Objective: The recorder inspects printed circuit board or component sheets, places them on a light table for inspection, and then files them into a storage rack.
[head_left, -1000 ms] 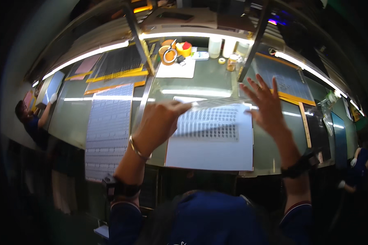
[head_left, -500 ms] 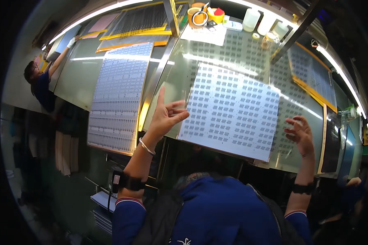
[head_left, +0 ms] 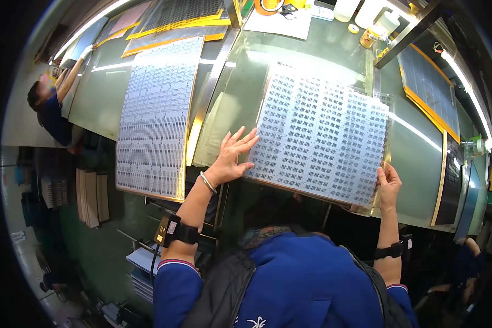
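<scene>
A white panel (head_left: 311,143) printed with columns of small dark marks lies at the front edge of the glass-topped table. Over it rests a clear film (head_left: 388,123) with similar dark marks, its right edge jutting slightly past the panel. My left hand (head_left: 232,156) is open, fingers spread, with its fingertips at the panel's left edge. At the lower right corner, my right hand (head_left: 388,182) pinches the film's edge between thumb and fingers. Whether it also grips the panel beneath I cannot tell.
Another printed panel (head_left: 156,120) lies to the left, beyond a metal bar (head_left: 216,82). Yellow-edged screens stand at far left (head_left: 175,35) and right (head_left: 429,90). Tape rolls (head_left: 269,5), paper (head_left: 279,23) and bottles (head_left: 388,22) sit at the back. A co-worker (head_left: 54,112) stands far left.
The film's dark marks, spread over the glass behind and right of the panel before, now lie over the panel. My right hand has come down to its corner; my left has lowered onto the left edge.
</scene>
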The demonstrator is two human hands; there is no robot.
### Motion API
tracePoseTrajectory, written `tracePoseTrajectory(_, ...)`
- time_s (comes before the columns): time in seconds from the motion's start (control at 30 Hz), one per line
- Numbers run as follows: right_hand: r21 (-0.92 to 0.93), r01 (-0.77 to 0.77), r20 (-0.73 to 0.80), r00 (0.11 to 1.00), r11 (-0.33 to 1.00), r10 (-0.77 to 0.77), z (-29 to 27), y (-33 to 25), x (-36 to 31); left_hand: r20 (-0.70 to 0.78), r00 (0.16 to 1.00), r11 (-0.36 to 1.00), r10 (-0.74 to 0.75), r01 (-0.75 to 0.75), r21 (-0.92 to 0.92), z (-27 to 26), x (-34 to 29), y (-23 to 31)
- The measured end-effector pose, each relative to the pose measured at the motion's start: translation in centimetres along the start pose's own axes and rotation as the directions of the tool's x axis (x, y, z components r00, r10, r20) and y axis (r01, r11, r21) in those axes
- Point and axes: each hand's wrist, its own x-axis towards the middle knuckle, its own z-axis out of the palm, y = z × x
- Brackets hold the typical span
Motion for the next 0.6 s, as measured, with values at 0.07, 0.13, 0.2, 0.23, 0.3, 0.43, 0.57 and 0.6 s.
tracePoseTrajectory(0.07,-0.008,0.007,-0.009,1.000,1.000,-0.007,0.04,-0.01,0.00,0.055,0.998,1.000,-0.001,0.002,-0.025,-0.13,-0.19,-0.52)
tracePoseTrajectory(0.13,-0.014,-0.007,-0.030,1.000,1.000,0.006,0.10,0.12,0.00,0.108,0.994,0.999,0.002,0.003,-0.049,-0.24,-0.26,-0.66)
tracePoseTrajectory(0.2,-0.019,-0.027,-0.023,0.999,0.999,0.027,0.05,0.07,-0.03,0.143,0.990,0.999,-0.015,0.020,-0.033,-0.43,-0.28,-0.48)
tracePoseTrajectory(0.23,-0.021,-0.046,-0.018,0.999,0.999,0.046,0.02,0.06,-0.06,0.144,0.989,0.999,-0.015,0.021,-0.036,-0.43,-0.26,-0.54)
tracePoseTrajectory(0.3,-0.022,-0.046,-0.024,0.999,0.999,0.045,0.02,0.10,-0.05,0.175,0.985,0.999,-0.006,0.012,-0.030,-0.48,-0.21,-0.68)
tracePoseTrajectory(0.43,-0.025,-0.055,-0.018,0.998,0.998,0.054,-0.13,0.18,0.05,0.201,0.980,0.999,0.003,0.003,-0.032,-0.65,-0.24,-0.97)
tracePoseTrajectory(0.57,0.005,-0.052,-0.017,0.998,0.999,0.052,0.22,-0.29,-0.14,0.225,0.974,0.999,0.014,-0.007,-0.035,-0.71,-0.15,-1.17)
tracePoseTrajectory(0.6,0.003,-0.057,-0.018,0.998,0.998,0.057,0.30,-0.42,-0.17,0.228,0.974,1.000,0.015,-0.009,-0.030,-0.73,-0.14,-1.18)
